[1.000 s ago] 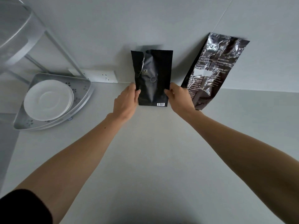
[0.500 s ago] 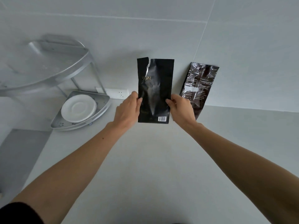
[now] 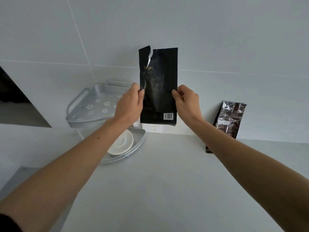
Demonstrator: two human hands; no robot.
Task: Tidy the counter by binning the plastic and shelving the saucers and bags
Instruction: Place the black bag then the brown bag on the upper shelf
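- Black bag (image 3: 158,84) is hanging upright in the air, pinched between both hands, well above the surface (image 3: 158,181) and in front of the tiled wall (image 3: 217,39).
- Left hand (image 3: 128,104) is gripping the bag's left edge; its fingers (image 3: 141,93) are clenched on the film about halfway down. Right hand (image 3: 187,102) is doing the same on the right edge, fingers (image 3: 174,94) pressing in at matching height.
- Above the fingers: the top seal is torn open near the left corner, showing a silvery lining. Judging from the flat, creased panel, the bag is looking nearly empty, so light, limp and crinkly; the film is likely slick, so an edge pinch below the tear seems the sound hold.
- Between the fingers and the tear: faint gold lettering, too dim to read. Below the fingers, at the lower right corner: a white barcode label, digits not legible.
- Left of the fingers and lower: a two-tier metal corner shelf (image 3: 78,104), upper tier bare with flower-shaped holes, lower tier carrying white saucers (image 3: 122,143).
- Right of the fingers and lower: a glossy brown bag (image 3: 229,119) is leaning against the wall, with white print and a white patch, unreadable.
- Directly under the held bag: a white wall socket (image 3: 154,128).
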